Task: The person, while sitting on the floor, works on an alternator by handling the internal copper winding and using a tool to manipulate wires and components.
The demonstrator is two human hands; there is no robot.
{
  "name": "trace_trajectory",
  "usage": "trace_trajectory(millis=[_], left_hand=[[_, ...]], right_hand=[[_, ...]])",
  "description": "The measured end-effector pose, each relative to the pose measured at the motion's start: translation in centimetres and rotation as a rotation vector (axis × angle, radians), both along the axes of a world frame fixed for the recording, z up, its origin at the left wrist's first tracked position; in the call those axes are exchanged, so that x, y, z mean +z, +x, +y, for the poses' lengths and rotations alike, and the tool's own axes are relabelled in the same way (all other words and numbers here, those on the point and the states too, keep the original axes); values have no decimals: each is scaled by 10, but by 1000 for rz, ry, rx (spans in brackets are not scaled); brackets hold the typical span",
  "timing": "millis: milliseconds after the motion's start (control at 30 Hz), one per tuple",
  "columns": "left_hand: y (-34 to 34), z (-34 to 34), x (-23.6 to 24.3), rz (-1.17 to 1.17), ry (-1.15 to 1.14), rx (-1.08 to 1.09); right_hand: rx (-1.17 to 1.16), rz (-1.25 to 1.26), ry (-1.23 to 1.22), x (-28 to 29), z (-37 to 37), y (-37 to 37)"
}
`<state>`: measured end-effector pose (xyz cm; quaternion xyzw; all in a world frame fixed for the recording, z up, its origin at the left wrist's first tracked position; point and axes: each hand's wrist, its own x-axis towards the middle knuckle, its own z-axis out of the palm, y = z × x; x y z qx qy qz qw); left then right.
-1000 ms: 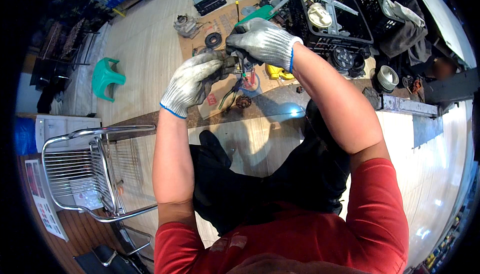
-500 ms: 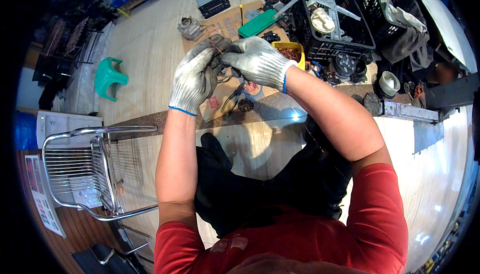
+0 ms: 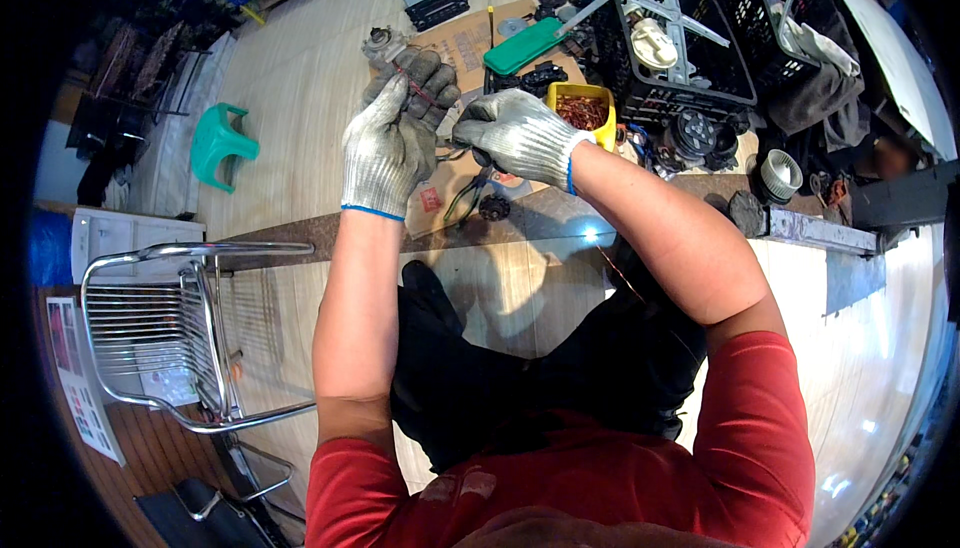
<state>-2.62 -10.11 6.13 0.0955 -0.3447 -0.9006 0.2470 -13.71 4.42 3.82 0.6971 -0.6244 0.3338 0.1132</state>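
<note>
My left hand [image 3: 392,143], in a whitish knit glove with dirty grey fingers, pinches a thin reddish copper wire [image 3: 425,94] between thumb and fingers. To the right, my right hand [image 3: 522,136] in a matching glove has its fingers curled and pressed together; what they hold, if anything, is hidden. A small gap separates the two hands. Just beyond the right hand stands a yellow container [image 3: 608,131] filled with copper-coloured wire scraps [image 3: 582,111]. Pliers [image 3: 466,196] with dark handles lie below the hands, beside a small round dark part [image 3: 493,208].
Flattened cardboard [image 3: 452,46] lies under the parts. Ahead are a green-headed tool [image 3: 524,46] and a dark boxy unit [image 3: 434,4]. Black crates [image 3: 690,98] stand at right near a white fan wheel [image 3: 780,175]. At left are a green stool [image 3: 218,146] and a metal chair [image 3: 150,260].
My hands have moved apart: the left shifted slightly left with the wire, the right slightly right and down. More of the yellow container shows as the view shifted a little.
</note>
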Motion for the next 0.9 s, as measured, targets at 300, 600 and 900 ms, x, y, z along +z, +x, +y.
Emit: trace_trajectory(millis=[300, 600, 900], left_hand=[[23, -17, 5, 14, -128, -320], [30, 6, 21, -503, -600, -414], [17, 1, 9, -596, -810, -344]], right_hand=[[-111, -854, 752, 39, 8, -20], [-222, -753, 664, 52, 14, -31], [-264, -555, 457, 45, 7, -27]])
